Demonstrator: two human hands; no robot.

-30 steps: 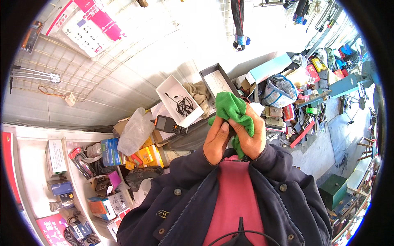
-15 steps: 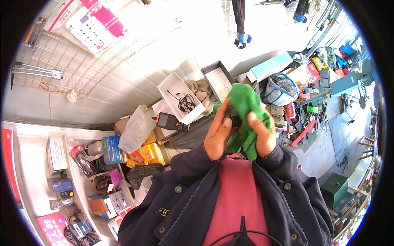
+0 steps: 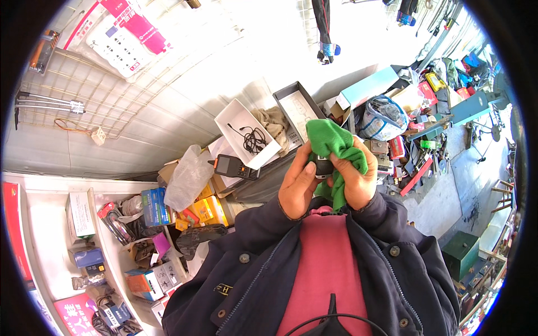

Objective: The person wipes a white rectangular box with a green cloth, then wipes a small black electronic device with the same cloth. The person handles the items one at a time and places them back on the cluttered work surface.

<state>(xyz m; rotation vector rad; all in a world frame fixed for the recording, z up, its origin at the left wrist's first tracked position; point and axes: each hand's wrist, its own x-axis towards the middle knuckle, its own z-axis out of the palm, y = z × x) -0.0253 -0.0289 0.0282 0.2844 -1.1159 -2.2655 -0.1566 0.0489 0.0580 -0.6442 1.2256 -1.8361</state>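
Note:
In front of my chest, my left hand point(image 3: 298, 187) is closed round the side of a small black device point(image 3: 323, 168) with a pale lower edge. My right hand point(image 3: 359, 182) grips a crumpled green cloth point(image 3: 329, 137), its thumb pressing the cloth against the device's front. The cloth drapes over the device's top and hangs down between my hands. Most of the device is hidden, so its exact kind cannot be made out. Left of my hands, a black handheld unit with a screen and orange buttons point(image 3: 234, 166) lies by a white open box point(image 3: 247, 134) holding a coiled black cable point(image 3: 253, 141).
Beyond my hands lies a black-rimmed open box point(image 3: 295, 106) with a pale insert. A blue-and-white bag point(image 3: 384, 119) and piled tools fill the right. Shelves with small boxes point(image 3: 154, 206) and a clear plastic bag point(image 3: 192, 178) are at left. Wire racks line the wall.
The green cloth has bunched toward the right hand and uncovered more of the black device's front. My right thumb has moved inward over it. My left hand keeps its hold.

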